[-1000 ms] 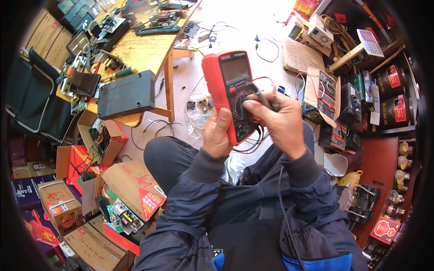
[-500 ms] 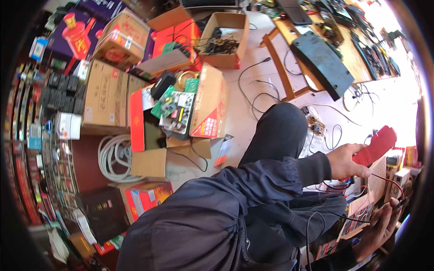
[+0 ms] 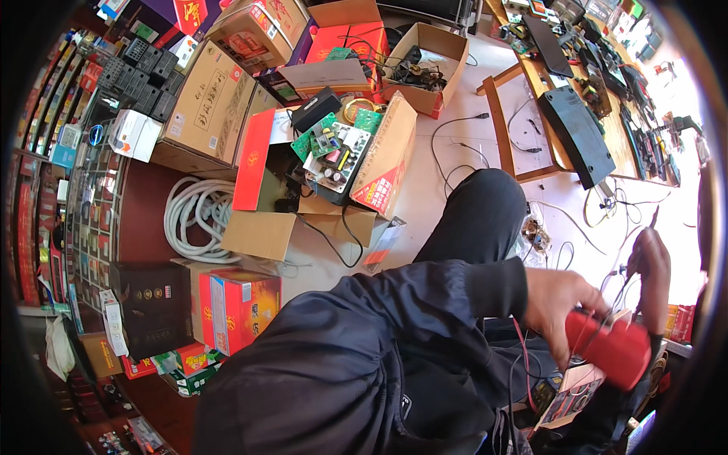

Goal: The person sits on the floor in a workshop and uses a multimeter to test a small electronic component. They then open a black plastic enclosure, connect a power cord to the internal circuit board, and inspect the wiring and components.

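One red, block-shaped plastic instrument (image 3: 613, 350), near brown cardboard (image 3: 576, 381); left hand (image 3: 560, 303) grasps its end, apparently to steady it; right hand (image 3: 651, 265) raised nearby, grip too blurred to tell.

From my head, the wide camera looks steeply down and to my left, close over my sleeve (image 3: 364, 326); my left hand (image 3: 557, 303) sits toward the right rim, where glare may hide detail.
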{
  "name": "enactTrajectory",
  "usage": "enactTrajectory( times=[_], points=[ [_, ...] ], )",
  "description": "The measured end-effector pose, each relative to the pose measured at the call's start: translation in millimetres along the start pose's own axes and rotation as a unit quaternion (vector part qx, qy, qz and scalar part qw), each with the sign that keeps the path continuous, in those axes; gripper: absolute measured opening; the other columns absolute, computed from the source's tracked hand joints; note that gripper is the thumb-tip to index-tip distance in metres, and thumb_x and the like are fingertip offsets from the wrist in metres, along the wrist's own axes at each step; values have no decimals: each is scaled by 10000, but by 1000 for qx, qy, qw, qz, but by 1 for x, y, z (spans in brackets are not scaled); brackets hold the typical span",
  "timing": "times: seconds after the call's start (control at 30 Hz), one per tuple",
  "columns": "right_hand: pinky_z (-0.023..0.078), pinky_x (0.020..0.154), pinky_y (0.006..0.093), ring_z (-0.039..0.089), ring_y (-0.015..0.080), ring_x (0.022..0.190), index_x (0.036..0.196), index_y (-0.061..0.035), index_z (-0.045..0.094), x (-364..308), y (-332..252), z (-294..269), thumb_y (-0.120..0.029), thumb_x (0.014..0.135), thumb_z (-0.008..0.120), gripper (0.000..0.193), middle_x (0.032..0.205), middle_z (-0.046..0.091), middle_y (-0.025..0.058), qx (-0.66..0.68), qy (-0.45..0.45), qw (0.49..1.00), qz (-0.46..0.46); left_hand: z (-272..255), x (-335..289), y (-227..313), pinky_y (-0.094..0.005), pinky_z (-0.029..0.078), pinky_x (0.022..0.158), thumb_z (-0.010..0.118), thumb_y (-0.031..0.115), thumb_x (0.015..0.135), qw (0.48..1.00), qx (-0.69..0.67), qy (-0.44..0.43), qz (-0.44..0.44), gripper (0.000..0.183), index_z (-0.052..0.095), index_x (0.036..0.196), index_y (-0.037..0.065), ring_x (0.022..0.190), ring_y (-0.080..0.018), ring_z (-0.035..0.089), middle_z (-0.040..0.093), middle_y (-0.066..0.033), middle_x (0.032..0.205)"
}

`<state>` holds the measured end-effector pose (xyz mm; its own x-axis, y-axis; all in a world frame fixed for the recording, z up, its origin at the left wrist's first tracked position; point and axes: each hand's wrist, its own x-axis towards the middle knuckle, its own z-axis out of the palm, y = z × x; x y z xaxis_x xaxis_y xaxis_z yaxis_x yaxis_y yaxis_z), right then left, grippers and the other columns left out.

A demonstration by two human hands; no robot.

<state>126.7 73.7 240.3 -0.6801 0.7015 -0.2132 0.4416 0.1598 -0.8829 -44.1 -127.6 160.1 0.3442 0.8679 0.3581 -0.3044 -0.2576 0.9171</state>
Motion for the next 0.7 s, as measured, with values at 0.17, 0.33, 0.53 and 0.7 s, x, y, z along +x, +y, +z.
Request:
enactTrajectory(
  times=[0.17, 0.33, 0.53, 0.7],
  points=[
    [467, 598, 241, 588, 98, 669, 1063, -19, 639, -45, 60, 30, -286, 1084, 567, 277, 825, 628, 35, 207, 83, 974, 37, -15, -29, 13, -343, 503, 1045, 1000, 111, 682, 941, -240, 234, -49, 882, 491, 1398, 38, 1216, -161, 600, 634, -77, 1305],
    [461, 653, 232, 581, 86, 763, 1099, -13, 608, -94, 24, 100, -212, 1060, 595, 203, 918, 612, 24, 164, 39, 985, -35, -26, -40, 2, -356, 443, 1114, 976, 182, 747, 921, -125, 365, 46, 1038, 347, 1561, 39, 1335, -187, 513, 535, -88, 1446],
    [457, 692, 292, 547, 150, 754, 1047, 14, 585, -86, -43, 153, -84, 987, 658, 136, 848, 560, 80, -45, 17, 992, -117, -24, -53, 11, -385, 434, 1137, 936, 142, 763, 909, -118, 399, 40, 1114, 219, 1611, 58, 1368, -212, 508, 501, -115, 1496],
    [530, 808, 400, 662, 341, 903, 1233, 26, 584, -76, -67, 199, -75, 889, 763, 401, 1029, 609, 175, -95, -73, 966, -228, -41, -106, 42, -367, 513, 1041, 706, 135, 841, 902, -73, 419, 68, 743, 435, 1526, 33, 1208, -208, 622, 602, -136, 1367]
  ],
)
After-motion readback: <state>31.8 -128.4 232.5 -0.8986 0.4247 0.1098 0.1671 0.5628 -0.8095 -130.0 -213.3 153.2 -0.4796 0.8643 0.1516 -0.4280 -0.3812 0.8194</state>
